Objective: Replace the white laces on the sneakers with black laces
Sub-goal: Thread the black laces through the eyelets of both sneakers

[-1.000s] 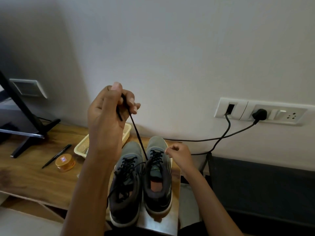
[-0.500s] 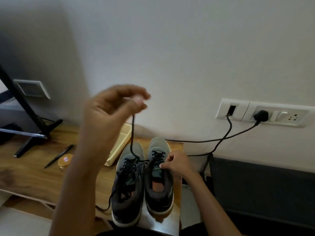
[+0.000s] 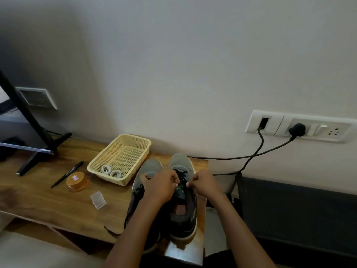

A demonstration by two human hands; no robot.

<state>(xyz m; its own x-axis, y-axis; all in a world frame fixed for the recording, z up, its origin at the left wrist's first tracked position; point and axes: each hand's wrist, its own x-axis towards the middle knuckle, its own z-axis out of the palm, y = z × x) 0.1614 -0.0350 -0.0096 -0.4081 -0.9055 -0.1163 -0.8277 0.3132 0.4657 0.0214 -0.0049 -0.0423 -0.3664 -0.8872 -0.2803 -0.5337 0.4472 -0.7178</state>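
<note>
The mesh basket (image 3: 143,153) stands on the wooden table (image 3: 38,200), left of the shoes. It holds the coiled white laces (image 3: 110,171), so we judge the removal step complete.

The two sneakers stand side by side at the table's right end. Their long axes run away from us, toes toward the wall and heels nearest.

The left sneaker (image 3: 152,167) lies under the left forearm and carries dark lacing.

The left hand (image 3: 160,185) reaches across it to the right sneaker (image 3: 180,161). Its fingers curl down over the tongue. We cannot tell whether they hold anything.

The black lace (image 3: 182,174) crosses the upper eyelets of the right sneaker, directly between the two hands.

The right hand (image 3: 202,183) sits at the right eyelet row, thumb and forefinger pinched together, by our reading on the lace.

Both hands are equally near the working point. We judge that the next move is a short pull or threading action across the shoe, at right angles to its long axis.
</note>
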